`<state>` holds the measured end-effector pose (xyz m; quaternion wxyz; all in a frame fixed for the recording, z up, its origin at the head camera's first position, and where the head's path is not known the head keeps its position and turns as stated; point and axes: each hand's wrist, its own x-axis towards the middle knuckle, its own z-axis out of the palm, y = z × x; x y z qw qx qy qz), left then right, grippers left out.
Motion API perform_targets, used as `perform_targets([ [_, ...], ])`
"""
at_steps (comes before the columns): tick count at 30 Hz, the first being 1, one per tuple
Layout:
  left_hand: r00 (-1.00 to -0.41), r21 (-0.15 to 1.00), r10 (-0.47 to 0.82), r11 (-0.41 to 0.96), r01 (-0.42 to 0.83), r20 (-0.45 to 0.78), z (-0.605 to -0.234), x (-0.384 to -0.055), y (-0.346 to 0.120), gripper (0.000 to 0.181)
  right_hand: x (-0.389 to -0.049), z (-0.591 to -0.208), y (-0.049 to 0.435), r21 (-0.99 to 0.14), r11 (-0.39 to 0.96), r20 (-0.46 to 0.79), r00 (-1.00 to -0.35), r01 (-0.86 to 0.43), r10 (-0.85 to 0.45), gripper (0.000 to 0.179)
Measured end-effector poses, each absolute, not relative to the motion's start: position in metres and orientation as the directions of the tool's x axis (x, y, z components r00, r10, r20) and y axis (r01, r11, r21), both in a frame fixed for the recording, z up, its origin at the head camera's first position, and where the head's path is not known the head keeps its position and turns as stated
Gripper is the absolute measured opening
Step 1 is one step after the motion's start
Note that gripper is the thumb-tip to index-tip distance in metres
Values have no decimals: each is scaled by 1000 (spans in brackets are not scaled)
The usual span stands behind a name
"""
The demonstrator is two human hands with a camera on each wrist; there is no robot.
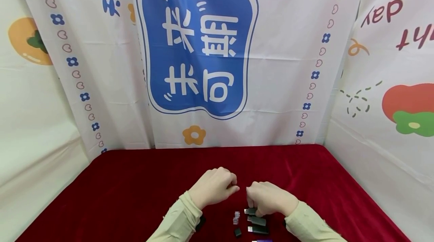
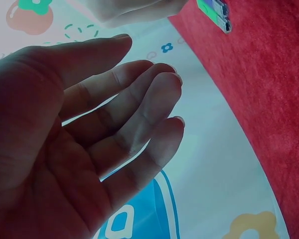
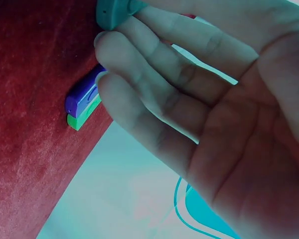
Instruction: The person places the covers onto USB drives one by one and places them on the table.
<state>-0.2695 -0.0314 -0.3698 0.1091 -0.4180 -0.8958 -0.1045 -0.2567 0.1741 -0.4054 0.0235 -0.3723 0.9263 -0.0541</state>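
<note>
My right hand (image 1: 269, 198) reaches down to a row of USB sticks and pinches the farthest one, a grey USB stick (image 1: 251, 211). In the right wrist view this USB stick (image 3: 113, 14) shows at the fingertips, partly hidden by them. Nearer in the row lie another grey USB stick (image 1: 256, 221), a black one (image 1: 259, 229) and a purple one (image 1: 263, 241) cut by the frame edge. Left of the right hand, my left hand (image 1: 215, 186) hovers over the cloth, fingers loosely bent. Its palm (image 2: 55, 164) holds nothing in the left wrist view.
Small clear caps (image 1: 236, 217) and a black cap (image 1: 237, 232) lie left of the row. A green USB stick (image 3: 84, 115) sits beside the purple one. Red cloth (image 1: 135, 189) covers the table; printed white curtains (image 1: 278, 83) stand behind and at both sides.
</note>
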Motion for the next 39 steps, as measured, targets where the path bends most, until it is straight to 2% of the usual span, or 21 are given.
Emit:
perform_targets([
  [5, -626, 101, 727, 626, 773, 281, -371, -269, -32, 8, -257, -407, 173, -78, 707, 1, -709, -703, -705, 29],
  [13, -619, 114, 740, 613, 782, 264, -370, -270, -32, 15, -258, -407, 172, 60, 686, 62, -684, -725, -727, 58],
  [17, -610, 130, 749, 599, 790, 259, -371, -272, -31, 22, -256, -407, 173, 123, 687, 93, -681, -716, -726, 55],
  [24, -633, 165, 742, 612, 774, 221, -374, -273, -30, 22, -257, -411, 171, 204, 684, 95, -681, -700, -726, 45],
  [31, -637, 162, 740, 616, 771, 215, -375, -272, -30, 16, -259, -408, 174, 150, 687, 135, -674, -711, -727, 46],
  [36, -640, 161, 744, 620, 768, 191, -377, -272, -30, 12, -263, -398, 186, 46, 709, 177, -693, -704, -699, 38],
  [39, -623, 143, 763, 606, 782, 173, -380, -273, -28, 14, -264, -386, 195, -25, 727, 193, -717, -686, -670, 32],
])
